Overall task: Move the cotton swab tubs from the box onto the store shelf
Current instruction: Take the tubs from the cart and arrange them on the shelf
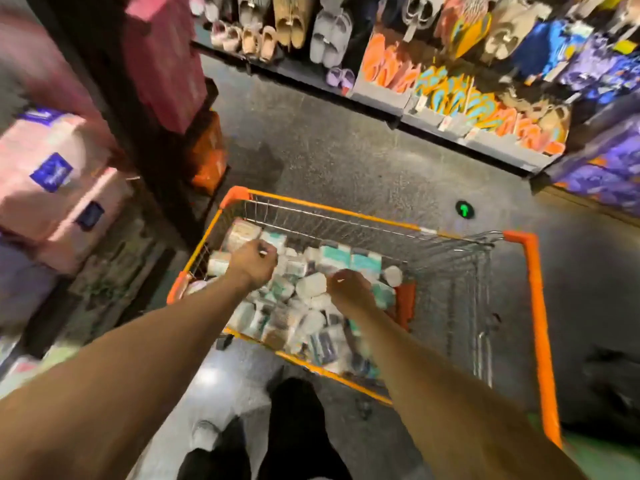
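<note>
Status check, head view: the task is at its start, as far as I can judge. The cotton swab tubs (311,285), a loose pile of white and teal packs, lie inside the orange-rimmed wire cart (533,306) at near centre, which here stands in for the box. I see no tub in transit and none that I can identify on any shelf, so I count the whole load as left to move. The left hand (254,263) reaches over the far left part of the pile, its back toward the camera and its fingers curled downward among the packs; I cannot tell whether it grips one. The right hand (349,289) sits over the middle of the pile, just beside a rounded white tub, fingers also curled under; motion blur hides the fingertips, so I cannot tell whether it pinches anything. I judge the current step to be selection of the first tubs for lifting. The target shelf is not established: pink packs (52,174) fill the shelving at near left, and flip-flops (446,95) line the far right display. Legible text: none. The pink packs carry blue labels, but the print is too blurred to read. Markings on the tubs are likewise unreadable. The only clear symbol is a green arrow marker (464,210) on the floor beyond the cart, pointing away from me.
</note>
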